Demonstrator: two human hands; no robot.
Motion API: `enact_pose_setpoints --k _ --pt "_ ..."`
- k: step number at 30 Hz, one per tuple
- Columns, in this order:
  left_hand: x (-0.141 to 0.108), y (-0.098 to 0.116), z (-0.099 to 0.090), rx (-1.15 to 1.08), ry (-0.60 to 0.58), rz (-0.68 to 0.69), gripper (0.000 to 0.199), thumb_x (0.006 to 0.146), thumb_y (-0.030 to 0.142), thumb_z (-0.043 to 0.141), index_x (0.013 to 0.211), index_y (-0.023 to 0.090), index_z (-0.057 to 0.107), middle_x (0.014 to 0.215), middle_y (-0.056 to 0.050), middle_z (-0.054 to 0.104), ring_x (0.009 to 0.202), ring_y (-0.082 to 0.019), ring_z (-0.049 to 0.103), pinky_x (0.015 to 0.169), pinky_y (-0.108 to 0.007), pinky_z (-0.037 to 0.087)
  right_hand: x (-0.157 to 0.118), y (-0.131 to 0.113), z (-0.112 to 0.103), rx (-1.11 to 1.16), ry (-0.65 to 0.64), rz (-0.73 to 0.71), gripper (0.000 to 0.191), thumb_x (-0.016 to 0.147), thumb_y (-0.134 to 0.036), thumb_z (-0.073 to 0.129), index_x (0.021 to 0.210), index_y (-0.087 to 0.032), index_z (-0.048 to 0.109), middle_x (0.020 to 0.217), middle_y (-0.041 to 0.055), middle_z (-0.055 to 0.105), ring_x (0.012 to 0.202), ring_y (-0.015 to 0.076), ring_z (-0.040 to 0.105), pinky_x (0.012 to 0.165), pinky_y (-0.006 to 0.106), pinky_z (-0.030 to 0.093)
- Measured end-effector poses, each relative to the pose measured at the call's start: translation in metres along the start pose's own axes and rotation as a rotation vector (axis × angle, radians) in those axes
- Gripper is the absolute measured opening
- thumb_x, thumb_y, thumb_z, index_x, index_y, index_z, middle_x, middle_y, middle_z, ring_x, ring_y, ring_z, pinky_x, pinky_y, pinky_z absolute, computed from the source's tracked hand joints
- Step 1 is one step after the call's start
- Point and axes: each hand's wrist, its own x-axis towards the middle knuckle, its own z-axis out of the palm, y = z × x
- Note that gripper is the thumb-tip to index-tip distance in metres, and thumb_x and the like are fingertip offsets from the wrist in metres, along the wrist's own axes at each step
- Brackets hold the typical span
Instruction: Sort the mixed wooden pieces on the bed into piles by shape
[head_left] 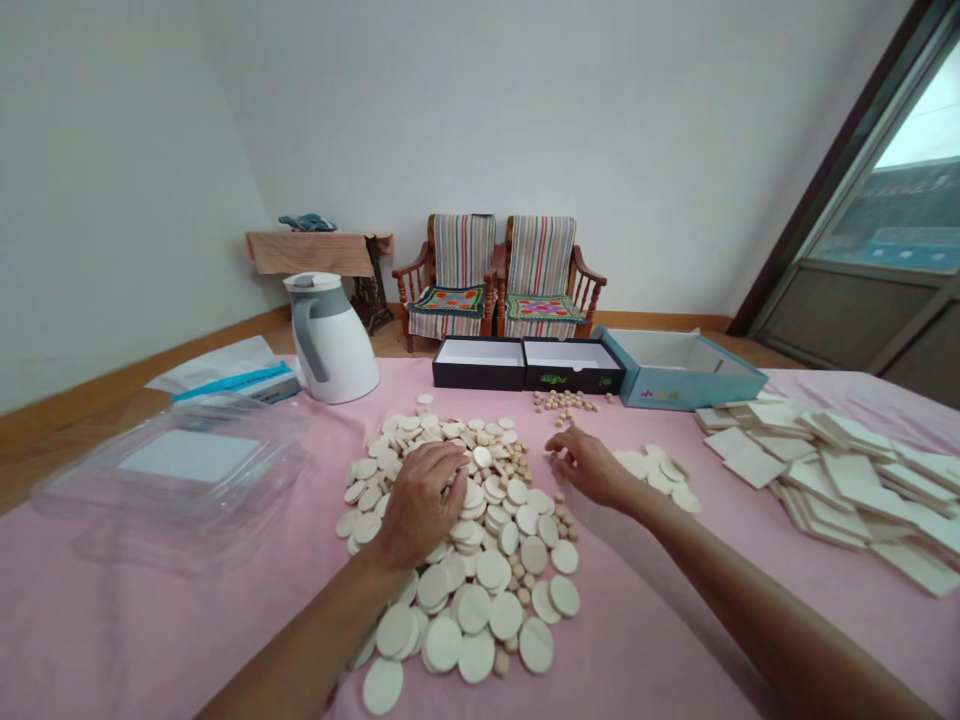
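My left hand (pixel 426 492) lies on a heap of round wooden discs (pixel 474 608), fingers bent over the discs and the thumb apart from the index finger. No disc is plainly gripped in it. Small wooden beads (pixel 517 468) are mixed into the heap's right side. Just right of the heap, my right hand (pixel 592 466) hovers low over the cloth with its fingers curled and the tips close together. Whatever lies between those tips is too small to make out. Beyond it sits a group of loose beads (pixel 566 401); a smaller group of discs (pixel 664 478) lies to its right.
Square wooden tiles (pixel 840 470) are piled at the right on the pink cloth (pixel 660 610). Two black boxes (pixel 480 374) and a light blue box (pixel 675 385) line the far edge. Leftward stand a white jug (pixel 341 345) and a clear plastic container (pixel 187 470).
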Motion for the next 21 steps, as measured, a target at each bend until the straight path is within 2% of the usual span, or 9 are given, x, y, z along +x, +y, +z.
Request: enact_pose_setpoints --k 2,5,8,11,13,15,16,18,21 --pt "0.000 0.000 0.000 -0.001 -0.004 0.004 0.017 0.087 0.014 0.052 0.095 0.017 0.066 0.100 -0.009 0.069 0.100 -0.023 0.061 0.091 -0.045 0.050 0.010 -0.003 0.006 -0.024 -0.040 0.012 0.018 0.079 -0.008 0.051 0.087 -0.014 0.066 0.084 0.0062 0.063 0.068 0.0115 0.057 0.066 0.022 0.041" --pt "0.001 0.001 0.000 -0.006 -0.007 0.002 0.016 0.087 0.014 0.052 0.095 0.017 0.066 0.100 -0.009 0.068 0.101 -0.023 0.060 0.091 -0.044 0.050 0.026 0.005 0.003 -0.092 -0.059 0.083 0.018 0.071 -0.003 0.053 0.078 -0.015 0.065 0.078 0.0039 0.064 0.071 0.0122 0.057 0.065 0.021 0.039" --pt "0.000 0.001 0.000 -0.008 -0.005 0.004 0.016 0.087 0.014 0.052 0.095 0.017 0.066 0.099 -0.009 0.069 0.100 -0.023 0.060 0.092 -0.044 0.050 0.043 0.026 -0.008 -0.208 0.058 0.198 0.018 0.071 -0.003 0.052 0.075 -0.014 0.065 0.080 0.0064 0.065 0.079 0.0160 0.059 0.069 0.023 0.039" --pt "0.000 0.000 0.000 -0.007 -0.012 0.006 0.016 0.086 0.014 0.053 0.095 0.017 0.066 0.098 -0.009 0.069 0.100 -0.023 0.060 0.091 -0.045 0.050 0.057 0.045 -0.019 -0.258 0.158 0.286 0.023 0.074 -0.004 0.049 0.087 -0.011 0.067 0.089 0.0126 0.065 0.085 0.0198 0.059 0.072 0.026 0.040" --pt "0.000 0.000 0.000 -0.008 -0.018 0.002 0.015 0.086 0.014 0.053 0.095 0.016 0.066 0.098 -0.009 0.069 0.100 -0.023 0.060 0.091 -0.044 0.050 0.060 0.051 -0.024 -0.257 0.226 0.305 0.028 0.077 -0.006 0.047 0.097 -0.010 0.066 0.096 0.0138 0.064 0.084 0.0191 0.059 0.074 0.027 0.041" --pt "0.001 0.000 0.000 -0.010 -0.020 -0.005 0.015 0.086 0.014 0.054 0.094 0.016 0.066 0.098 -0.009 0.069 0.100 -0.022 0.060 0.092 -0.044 0.049 0.057 0.049 -0.027 -0.207 0.245 0.267 0.027 0.078 -0.008 0.047 0.096 -0.012 0.066 0.095 0.0112 0.065 0.080 0.0170 0.060 0.073 0.027 0.041" --pt "0.001 0.000 0.000 -0.013 -0.020 -0.009 0.015 0.086 0.014 0.054 0.094 0.016 0.066 0.098 -0.009 0.069 0.100 -0.022 0.060 0.092 -0.044 0.049 0.053 0.045 -0.029 -0.163 0.214 0.227 0.024 0.078 -0.009 0.047 0.091 -0.013 0.066 0.091 0.0091 0.066 0.078 0.0161 0.060 0.072 0.026 0.041" --pt "0.001 0.000 0.001 -0.018 -0.020 -0.015 0.015 0.087 0.014 0.054 0.095 0.016 0.066 0.099 -0.009 0.069 0.100 -0.022 0.060 0.092 -0.043 0.049 0.041 0.035 -0.030 -0.063 0.073 0.125 0.017 0.076 -0.011 0.049 0.080 -0.015 0.066 0.081 0.0055 0.067 0.073 0.0151 0.060 0.068 0.025 0.041" --pt "0.000 0.000 0.002 -0.016 -0.006 -0.019 0.016 0.087 0.015 0.053 0.094 0.017 0.067 0.098 -0.009 0.069 0.100 -0.022 0.060 0.091 -0.044 0.050 0.020 0.016 -0.029 0.021 -0.164 -0.013 0.011 0.073 -0.013 0.056 0.080 -0.016 0.065 0.082 0.0043 0.067 0.070 0.0138 0.059 0.064 0.023 0.041"
